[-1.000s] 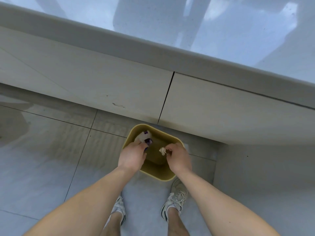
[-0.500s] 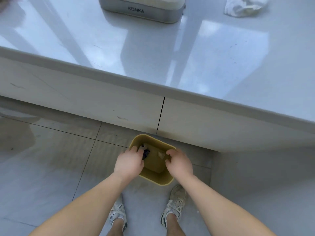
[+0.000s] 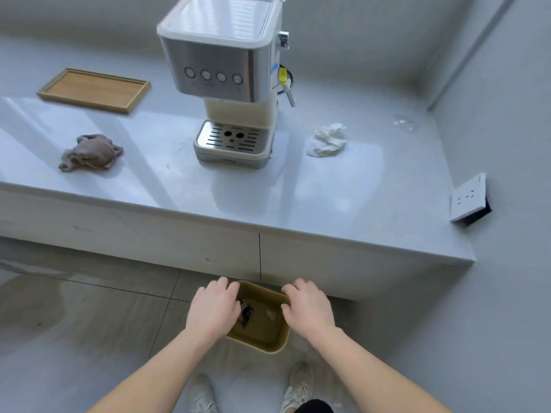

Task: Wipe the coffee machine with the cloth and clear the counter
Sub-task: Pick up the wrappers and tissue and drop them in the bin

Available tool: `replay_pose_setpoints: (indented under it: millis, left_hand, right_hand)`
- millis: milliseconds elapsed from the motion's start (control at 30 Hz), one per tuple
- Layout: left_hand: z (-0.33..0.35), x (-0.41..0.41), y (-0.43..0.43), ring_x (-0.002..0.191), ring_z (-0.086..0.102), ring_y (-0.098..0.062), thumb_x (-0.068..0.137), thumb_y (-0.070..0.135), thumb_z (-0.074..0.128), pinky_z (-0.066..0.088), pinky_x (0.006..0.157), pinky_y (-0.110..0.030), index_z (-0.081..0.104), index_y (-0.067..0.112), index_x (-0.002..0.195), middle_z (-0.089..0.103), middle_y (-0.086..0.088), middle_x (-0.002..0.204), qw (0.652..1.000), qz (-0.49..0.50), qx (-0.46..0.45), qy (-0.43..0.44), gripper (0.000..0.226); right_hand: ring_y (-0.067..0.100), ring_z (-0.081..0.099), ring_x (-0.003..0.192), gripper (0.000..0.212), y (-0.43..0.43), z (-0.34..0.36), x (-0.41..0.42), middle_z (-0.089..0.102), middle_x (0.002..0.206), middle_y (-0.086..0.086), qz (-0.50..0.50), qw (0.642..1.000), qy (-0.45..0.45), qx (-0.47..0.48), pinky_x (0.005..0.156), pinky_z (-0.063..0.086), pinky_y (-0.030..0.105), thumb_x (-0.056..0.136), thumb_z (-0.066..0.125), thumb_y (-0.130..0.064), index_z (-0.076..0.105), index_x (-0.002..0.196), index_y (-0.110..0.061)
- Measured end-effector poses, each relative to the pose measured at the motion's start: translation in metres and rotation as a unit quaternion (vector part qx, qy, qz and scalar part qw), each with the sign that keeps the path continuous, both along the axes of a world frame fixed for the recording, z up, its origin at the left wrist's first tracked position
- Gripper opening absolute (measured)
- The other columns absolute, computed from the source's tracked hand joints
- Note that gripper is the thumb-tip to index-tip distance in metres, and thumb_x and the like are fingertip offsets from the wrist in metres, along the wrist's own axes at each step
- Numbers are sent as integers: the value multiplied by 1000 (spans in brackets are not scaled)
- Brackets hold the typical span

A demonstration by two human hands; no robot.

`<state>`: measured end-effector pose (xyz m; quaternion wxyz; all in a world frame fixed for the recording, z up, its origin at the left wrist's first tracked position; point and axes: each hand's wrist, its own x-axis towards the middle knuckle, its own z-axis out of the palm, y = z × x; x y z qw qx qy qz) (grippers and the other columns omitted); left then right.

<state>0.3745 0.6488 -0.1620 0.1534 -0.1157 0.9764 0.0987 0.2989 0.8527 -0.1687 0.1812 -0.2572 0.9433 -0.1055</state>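
Both hands, left hand [image 3: 213, 308] and right hand [image 3: 308, 308], now hang loose and empty over the yellow plastic bin [image 3: 262, 338], so next pinch the soft, light, crumpled grey cloth [image 3: 91, 153] anywhere.

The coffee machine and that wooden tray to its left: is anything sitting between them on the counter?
No. In the head view, bare counter separates the coffee machine from the wooden tray; the cloth lies nearer.

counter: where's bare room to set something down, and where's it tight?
Free: the counter's front strip, and the stretch between the cloth and the coffee machine. The wooden tray is empty too. Tightest: between the machine and the crumpled tissue, near the steam wand.
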Motion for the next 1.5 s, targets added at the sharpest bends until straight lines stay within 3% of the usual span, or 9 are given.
replay_pose_setpoints:
  millis: [33, 100, 267, 633, 733, 900, 1167, 1500]
  left_hand:
    - [1, 1, -1, 102, 57, -16, 97, 39, 43, 46, 84, -32, 52, 27, 129, 58, 4, 117, 1000, 14, 5, 3, 35]
    - [64, -15, 24, 105, 58, -15, 97, 40, 43, 47, 87, -32, 52, 28, 131, 59, 5, 120, 996, -26, -33, 74, 37]
    - [81, -29, 25, 99, 59, -13, 95, 39, 46, 49, 84, -30, 55, 27, 127, 61, 6, 116, 993, -31, -23, 108, 35]
    - [154, -74, 58, 83, 61, -21, 82, 26, 63, 47, 69, -33, 65, 19, 110, 63, 1, 94, 976, -61, -75, 195, 28]
    - [167, -92, 57, 77, 61, -25, 80, 23, 65, 47, 64, -36, 66, 16, 104, 62, -1, 88, 973, -77, -79, 203, 25]
    - [174, -123, 45, 97, 59, -26, 91, 30, 51, 47, 77, -39, 58, 18, 117, 60, -2, 109, 973, -98, -54, 203, 30]
    - [177, -172, 29, 90, 57, -31, 88, 25, 52, 45, 75, -39, 59, 14, 111, 58, -6, 101, 966, -150, -5, 209, 26]
    - [166, -241, 39, 98, 54, -30, 93, 29, 45, 40, 75, -38, 54, 17, 121, 56, -5, 113, 969, -164, -22, 183, 32]
  right_hand:
    - [15, 58, 98, 30, -2, 1, 2, 62, 115, -6, -7, 1000, 0, -14, 80, 56, 30, 95, 54, -40, 60, 123, -32]
    - [14, 58, 102, 31, 28, 69, -9, 62, 119, -8, -16, 998, 51, -35, 84, 55, 28, 95, 54, -41, 59, 125, -33]
    - [14, 57, 103, 30, 34, 96, -27, 61, 120, -7, -24, 994, 71, -74, 82, 49, 23, 95, 55, -41, 59, 123, -31]
    - [20, 55, 106, 34, 54, 161, -76, 61, 119, -4, -10, 989, 116, -90, 85, 50, 34, 94, 52, -34, 58, 127, -26]
    - [21, 54, 107, 33, 53, 166, -87, 61, 119, -4, -27, 990, 120, -75, 85, 49, 35, 94, 50, -32, 58, 125, -26]
    - [21, 53, 110, 35, 46, 175, -109, 59, 121, -5, -70, 987, 130, -58, 85, 48, 35, 94, 50, -34, 57, 128, -28]
    - [22, 51, 113, 37, 43, 186, -143, 58, 121, -2, -135, 983, 126, 14, 83, 46, 33, 95, 49, -33, 55, 131, -27]
    - [22, 51, 116, 36, 69, 171, -221, 58, 123, -2, -166, 979, 108, 39, 82, 46, 34, 95, 50, -33, 55, 131, -27]
